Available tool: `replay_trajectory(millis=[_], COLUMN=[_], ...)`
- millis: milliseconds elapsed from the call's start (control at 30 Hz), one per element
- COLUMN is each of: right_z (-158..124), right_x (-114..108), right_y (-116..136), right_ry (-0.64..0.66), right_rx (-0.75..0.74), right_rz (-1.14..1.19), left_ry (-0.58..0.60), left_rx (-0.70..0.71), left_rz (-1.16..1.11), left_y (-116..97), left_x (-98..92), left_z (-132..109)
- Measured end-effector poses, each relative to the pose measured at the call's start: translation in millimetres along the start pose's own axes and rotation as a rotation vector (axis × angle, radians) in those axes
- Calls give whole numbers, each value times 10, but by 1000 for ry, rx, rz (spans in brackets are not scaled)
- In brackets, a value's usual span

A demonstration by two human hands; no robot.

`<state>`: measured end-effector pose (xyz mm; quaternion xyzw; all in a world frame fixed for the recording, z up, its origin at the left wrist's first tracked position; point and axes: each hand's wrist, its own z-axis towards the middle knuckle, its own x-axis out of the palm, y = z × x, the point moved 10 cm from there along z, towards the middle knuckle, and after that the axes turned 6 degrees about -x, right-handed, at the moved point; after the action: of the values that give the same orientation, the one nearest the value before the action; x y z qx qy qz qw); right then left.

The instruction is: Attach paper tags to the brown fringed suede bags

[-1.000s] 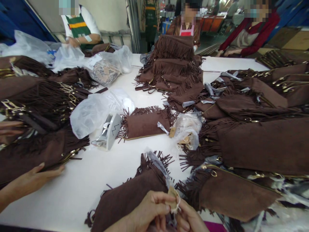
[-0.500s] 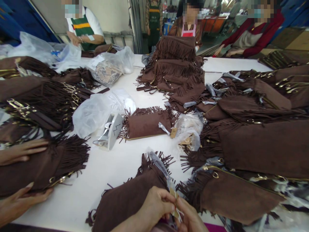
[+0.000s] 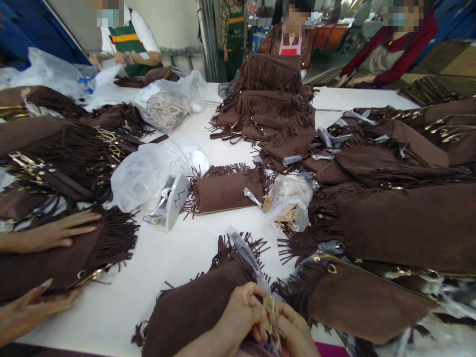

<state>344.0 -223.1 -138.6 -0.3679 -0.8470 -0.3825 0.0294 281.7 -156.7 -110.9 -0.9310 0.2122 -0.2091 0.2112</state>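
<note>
My left hand (image 3: 241, 312) and my right hand (image 3: 292, 329) meet at the front edge of the table, both closed on a small tan hang tag (image 3: 272, 303) with a white string. Below and left of them lies a brown fringed suede-like bag (image 3: 193, 302), with my left wrist over its near part. A strap wrapped in clear plastic (image 3: 243, 250) runs from the bag's far side down to my fingers. My fingers partly cover the tag and its string.
A co-worker's hands (image 3: 67, 230) press another fringed bag at the left. Piles of brown bags (image 3: 405, 228) fill the right side. A tape dispenser (image 3: 173, 203), a plastic bag of tags (image 3: 292, 198) and another fringed bag (image 3: 230, 191) occupy the middle. Several people stand across the table.
The tag has turned and shows more of its face between my fingers. The co-worker's upper hand at the left has slid right across the bag.
</note>
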Motion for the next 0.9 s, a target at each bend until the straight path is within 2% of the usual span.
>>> replay_trajectory(millis=[100, 233, 400, 533, 667, 767, 833, 900], right_z=[-33, -40, 28, 74, 67, 34, -7, -52], right_x=[-14, -30, -201, -368, -453, -359, -221, -71], right_y=[92, 81, 76, 133, 297, 452, 533, 547], right_ry=[-21, 0, -57, -156, -231, -199, -136, -62], right_rx=[-47, -47, -127, -206, -307, -418, -522, -622], right_rz=[-150, -317, -523, -504, -525, -608, -683, -797], left_ry=[-54, -114, -128, -163, -204, -224, -171, -100], left_rx=[-17, -10, 11, 49, 107, 158, 190, 229], left_rz=[24, 71, 80, 93, 68, 21, 54, 190], left_y=[26, -7, -114, -298, -529, -665, -692, -632], left_x=[-34, -77, -159, -376, -610, -730, -760, -823], left_z=[25, 21, -17, -100, -249, -377, -451, -529])
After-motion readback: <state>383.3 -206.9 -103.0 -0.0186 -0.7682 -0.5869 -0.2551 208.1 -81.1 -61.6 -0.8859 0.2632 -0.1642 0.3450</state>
